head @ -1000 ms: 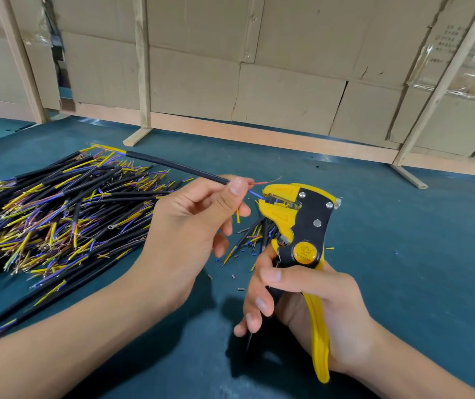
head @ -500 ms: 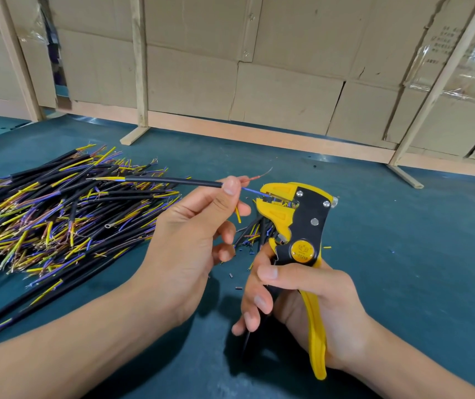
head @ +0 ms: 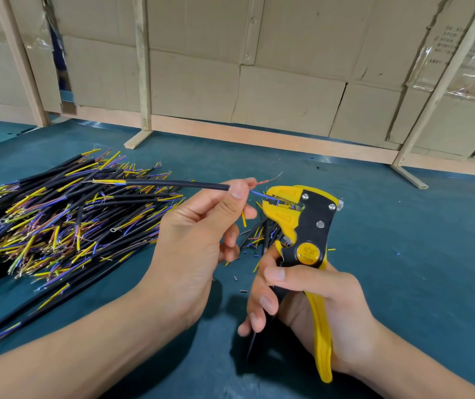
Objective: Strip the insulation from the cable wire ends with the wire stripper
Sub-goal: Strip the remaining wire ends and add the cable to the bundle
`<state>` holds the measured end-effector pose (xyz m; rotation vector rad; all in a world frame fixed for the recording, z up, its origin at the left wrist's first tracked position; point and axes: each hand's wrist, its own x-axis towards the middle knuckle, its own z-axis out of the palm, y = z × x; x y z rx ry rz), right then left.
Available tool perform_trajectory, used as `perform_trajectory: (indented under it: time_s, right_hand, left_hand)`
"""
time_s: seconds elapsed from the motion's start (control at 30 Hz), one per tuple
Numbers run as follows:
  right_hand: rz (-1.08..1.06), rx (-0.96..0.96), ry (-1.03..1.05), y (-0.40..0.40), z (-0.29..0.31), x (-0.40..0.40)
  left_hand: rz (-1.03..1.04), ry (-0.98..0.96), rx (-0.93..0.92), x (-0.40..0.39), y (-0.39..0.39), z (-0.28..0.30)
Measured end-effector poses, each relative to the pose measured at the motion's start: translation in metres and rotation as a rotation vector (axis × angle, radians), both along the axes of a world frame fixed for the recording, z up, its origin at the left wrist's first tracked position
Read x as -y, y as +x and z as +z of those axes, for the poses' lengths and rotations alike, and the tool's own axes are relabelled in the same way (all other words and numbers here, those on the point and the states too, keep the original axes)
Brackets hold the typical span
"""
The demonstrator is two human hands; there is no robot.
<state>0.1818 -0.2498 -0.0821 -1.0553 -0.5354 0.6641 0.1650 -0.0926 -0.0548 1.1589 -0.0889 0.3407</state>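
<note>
My left hand (head: 201,234) pinches a black cable (head: 173,184) near its right end, the cable lying level and pointing left. From that end a blue wire (head: 259,193) runs into the jaws of the yellow-and-black wire stripper (head: 302,223). A red wire with a bare copper tip (head: 269,180) sticks up to the right, and a yellow wire (head: 243,218) hangs down. My right hand (head: 311,306) grips the stripper's handles, jaws up and facing left.
A large heap of black cables with yellow, blue and red wire ends (head: 57,220) covers the left of the teal table (head: 403,269). A smaller cable bunch (head: 259,234) and insulation scraps (head: 242,283) lie behind the stripper. Cardboard and wooden frames (head: 259,90) line the back.
The cable's free end has swung down to level. The blue wire has gone deeper into the stripper jaws. Both hands have kept their place.
</note>
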Motion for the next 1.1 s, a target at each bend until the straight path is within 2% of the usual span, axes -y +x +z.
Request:
perform_trajectory:
  time_s: [0.73, 1.1]
  right_hand:
    - [-0.003, -0.036, 0.018, 0.0031, 0.0008, 0.0018]
    - [0.042, -0.003, 0.017, 0.005, -0.001, 0.0017]
  left_hand:
    - [0.033, -0.015, -0.021, 0.0028, 0.0003, -0.0062]
    - [0.093, 0.118, 0.029, 0.0, 0.0021, -0.0032]
